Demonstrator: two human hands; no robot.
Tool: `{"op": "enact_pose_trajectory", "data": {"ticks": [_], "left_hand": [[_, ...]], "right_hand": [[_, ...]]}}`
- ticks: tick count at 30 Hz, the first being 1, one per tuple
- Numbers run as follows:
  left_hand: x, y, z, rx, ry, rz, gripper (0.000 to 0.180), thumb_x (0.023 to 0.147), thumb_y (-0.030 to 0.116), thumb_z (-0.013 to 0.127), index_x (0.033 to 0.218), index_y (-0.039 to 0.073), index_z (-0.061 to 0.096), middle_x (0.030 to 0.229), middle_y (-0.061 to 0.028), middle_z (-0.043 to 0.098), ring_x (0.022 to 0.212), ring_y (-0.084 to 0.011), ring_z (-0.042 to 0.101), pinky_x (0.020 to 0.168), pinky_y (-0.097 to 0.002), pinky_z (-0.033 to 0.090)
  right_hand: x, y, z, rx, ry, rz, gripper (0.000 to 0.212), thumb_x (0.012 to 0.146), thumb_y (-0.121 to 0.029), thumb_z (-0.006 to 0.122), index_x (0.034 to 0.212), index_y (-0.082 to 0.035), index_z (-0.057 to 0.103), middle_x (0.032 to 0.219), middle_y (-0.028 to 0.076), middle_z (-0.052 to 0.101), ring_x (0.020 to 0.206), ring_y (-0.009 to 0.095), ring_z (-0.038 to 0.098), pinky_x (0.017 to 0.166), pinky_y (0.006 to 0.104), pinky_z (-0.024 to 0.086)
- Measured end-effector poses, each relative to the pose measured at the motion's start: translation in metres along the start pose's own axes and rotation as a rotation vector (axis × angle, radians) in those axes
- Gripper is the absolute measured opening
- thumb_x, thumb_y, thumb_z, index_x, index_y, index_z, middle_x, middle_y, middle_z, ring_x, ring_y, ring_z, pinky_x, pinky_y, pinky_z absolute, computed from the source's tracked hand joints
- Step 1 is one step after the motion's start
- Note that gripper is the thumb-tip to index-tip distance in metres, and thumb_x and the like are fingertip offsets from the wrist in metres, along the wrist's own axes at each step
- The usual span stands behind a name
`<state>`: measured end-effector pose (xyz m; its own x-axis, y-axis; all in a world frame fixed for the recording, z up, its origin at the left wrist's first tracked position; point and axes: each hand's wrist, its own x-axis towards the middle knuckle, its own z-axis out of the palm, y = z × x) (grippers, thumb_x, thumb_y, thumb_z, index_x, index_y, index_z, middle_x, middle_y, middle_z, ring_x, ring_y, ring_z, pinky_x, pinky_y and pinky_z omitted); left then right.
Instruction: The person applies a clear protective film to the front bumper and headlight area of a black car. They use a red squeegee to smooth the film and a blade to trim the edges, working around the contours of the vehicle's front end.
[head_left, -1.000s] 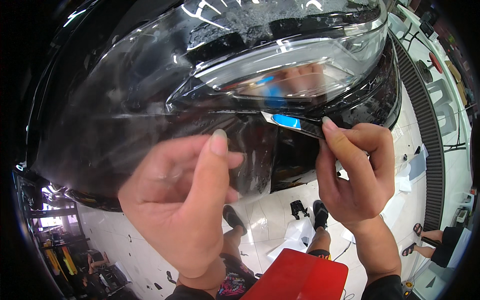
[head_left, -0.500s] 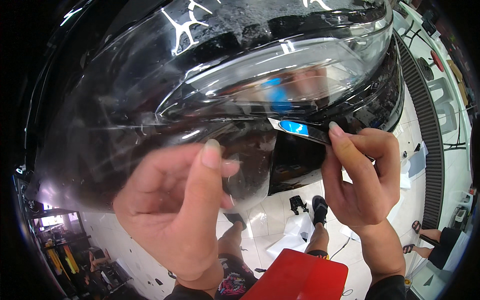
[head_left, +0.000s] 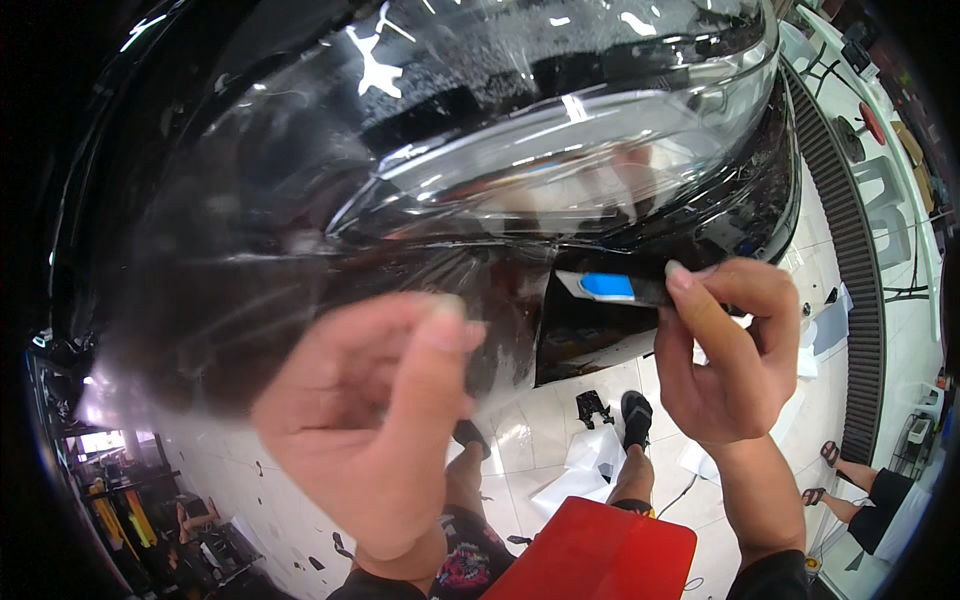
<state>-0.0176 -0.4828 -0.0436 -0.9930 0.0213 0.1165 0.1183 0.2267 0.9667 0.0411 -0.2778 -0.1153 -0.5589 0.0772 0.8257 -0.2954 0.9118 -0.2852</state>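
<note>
In front of me is the glossy black corner of a car body (head_left: pixel 590 345), with a clear headlight (head_left: pixel 560 150) above it. Loose transparent film (head_left: pixel 190 340) drapes over the bodywork on the left. My left hand (head_left: pixel 370 400), blurred, has thumb and fingers pinched together on the film near its right-hand part; the exact grip point is smeared. In my right hand (head_left: pixel 735 350), closed with thumb against fingers, is a slim cutter knife (head_left: pixel 610 288) with a blue patch. Its pale pointed tip aims left, just in front of the black panel below the headlight.
A red panel (head_left: pixel 600 550) juts up at the bottom, before my legs. White sheets (head_left: pixel 580 470) and black scraps lie on the tiled floor. A dark floor grating (head_left: pixel 865 330) runs along the right, with another person's legs (head_left: pixel 850 490) there. A dark shelf (head_left: pixel 130 510) stands at lower left.
The knife has dropped lower, away from the headlight's lower edge, and turned more level. My left hand has shifted a little right and down, still pinching the film.
</note>
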Motion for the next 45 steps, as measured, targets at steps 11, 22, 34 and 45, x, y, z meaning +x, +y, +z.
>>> {"op": "enact_pose_trajectory", "data": {"ticks": [11, 22, 34, 45], "left_hand": [[-0.001, 0.007, 0.004, 0.08, -0.075, -0.154, 0.022, 0.091, 0.018, 0.085, 0.096, -0.002, 0.081, 0.071, -0.0035, 0.072, 0.058, -0.0049, 0.059, 0.053, -0.0236, 0.046], [0.053, 0.026, -0.088, 0.533, -0.353, -0.014, 0.027, 0.083, 0.03, 0.086, 0.092, 0.005, 0.083, 0.076, -0.0139, 0.076, 0.07, -0.025, 0.075, 0.069, -0.0363, 0.055], [-0.002, 0.058, -0.064, 0.645, -0.187, 0.217, 0.078, 0.076, 0.059, 0.088, 0.125, 0.0, 0.073, 0.124, -0.0203, 0.073, 0.116, -0.0352, 0.07, 0.098, -0.0426, 0.056], [0.014, 0.045, -0.051, 0.161, -0.042, 0.042, 0.038, 0.095, 0.035, 0.077, 0.1, -0.002, 0.08, 0.09, -0.0145, 0.08, 0.084, -0.0232, 0.077, 0.079, -0.0354, 0.058]], "right_hand": [[0.049, -0.038, -0.004, 0.478, -0.081, 0.492, 0.031, 0.091, -0.003, 0.071, 0.119, 0.002, 0.062, 0.098, 0.013, 0.061, 0.075, 0.018, 0.062, 0.069, 0.0282, 0.051], [0.087, -0.032, -0.004, 0.034, -0.274, 0.287, 0.031, 0.087, -0.031, 0.084, 0.091, -0.006, 0.066, 0.086, 0.009, 0.064, 0.073, 0.036, 0.069, 0.062, 0.0463, 0.053], [0.123, -0.09, -0.01, 0.196, -0.367, 0.574, 0.036, 0.084, -0.035, 0.086, 0.086, -0.002, 0.072, 0.083, 0.014, 0.074, 0.077, 0.035, 0.073, 0.069, 0.045, 0.055], [0.126, -0.105, 0.016, 0.159, -0.318, 0.729, 0.042, 0.079, -0.038, 0.09, 0.08, -0.001, 0.068, 0.078, 0.015, 0.072, 0.075, 0.036, 0.071, 0.069, 0.0444, 0.054]]}}
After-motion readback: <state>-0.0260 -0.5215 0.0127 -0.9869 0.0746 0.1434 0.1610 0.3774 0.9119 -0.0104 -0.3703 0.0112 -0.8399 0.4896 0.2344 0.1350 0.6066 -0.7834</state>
